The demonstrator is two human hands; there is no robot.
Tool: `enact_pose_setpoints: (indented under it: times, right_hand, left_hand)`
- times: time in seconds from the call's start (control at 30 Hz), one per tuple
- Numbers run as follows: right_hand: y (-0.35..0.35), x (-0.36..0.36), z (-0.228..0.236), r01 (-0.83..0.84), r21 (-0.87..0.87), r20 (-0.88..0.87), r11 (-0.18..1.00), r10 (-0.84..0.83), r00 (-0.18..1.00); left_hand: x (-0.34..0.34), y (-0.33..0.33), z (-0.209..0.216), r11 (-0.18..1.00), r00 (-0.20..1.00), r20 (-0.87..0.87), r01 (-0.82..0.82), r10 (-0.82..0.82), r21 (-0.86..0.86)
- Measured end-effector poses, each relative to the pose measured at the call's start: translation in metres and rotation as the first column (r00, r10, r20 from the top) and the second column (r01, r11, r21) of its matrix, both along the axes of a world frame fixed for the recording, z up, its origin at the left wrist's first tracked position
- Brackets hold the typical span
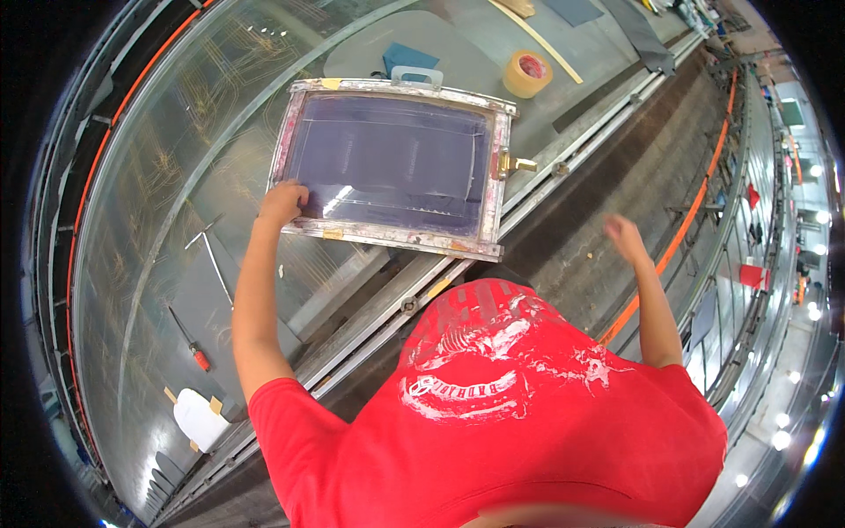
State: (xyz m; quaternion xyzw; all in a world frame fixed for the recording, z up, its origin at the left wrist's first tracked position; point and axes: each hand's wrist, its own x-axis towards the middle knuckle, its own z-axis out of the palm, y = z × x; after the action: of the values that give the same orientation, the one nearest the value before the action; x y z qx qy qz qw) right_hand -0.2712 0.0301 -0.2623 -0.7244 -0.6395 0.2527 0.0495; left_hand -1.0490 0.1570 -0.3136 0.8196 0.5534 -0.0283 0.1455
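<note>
A long glass-topped table [176,176] runs away across the upper left, its metal rail edge slanting from the lower left up to the upper right. A person in a red printed shirt [502,414] fills the lower middle, standing at that edge. On the glass in front of them lies a rectangular printing screen frame [396,167], flat on the surface, with a dark violet mesh inside a worn, paint-stained border and a small brass fitting on its right side. The left hand [282,204] rests on the near left corner of the frame, fingers curled over the border and touching it. The right hand [623,236] is raised off to the right, beyond the table edge and well apart from the frame; it holds nothing, and it is blurred, so how far its fingers are spread cannot be told. Beyond the frame sit a blue pad with a pale handle [412,66] and, to its right, a roll of tan tape [527,74]. Far to the left on the glass lie a white cut-out piece [201,420], a thin metal T-shaped tool [209,246] and a red-handled screwdriver [190,340].
</note>
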Motion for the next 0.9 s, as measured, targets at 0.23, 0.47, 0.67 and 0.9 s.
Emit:
enact_pose_setpoints:
  times: [0.23,0.47,0.67,0.9]
  right_hand:
    - [0.228,-0.181,0.013,-0.330,0.126,-0.348,0.936,0.353,0.868]
    - [0.378,-0.322,-0.061,-0.398,0.248,-0.177,0.883,0.445,0.878]
    - [0.423,-0.356,-0.076,-0.501,-0.218,-0.267,0.838,0.442,0.856]
    - [0.420,-0.363,-0.080,-0.407,-0.239,-0.282,0.882,0.338,0.898]
  left_hand:
    - [0.002,0.021,0.000,0.975,0.998,-0.025,-0.054,0.050,-0.215]
    - [-0.018,0.034,0.008,0.936,0.957,0.198,-0.140,0.212,-0.324]
    - [0.007,-0.040,0.040,0.752,0.228,0.740,-0.409,0.632,-0.517]
    - [0.104,-0.183,0.005,0.234,-0.828,0.366,-0.290,0.424,-0.928]
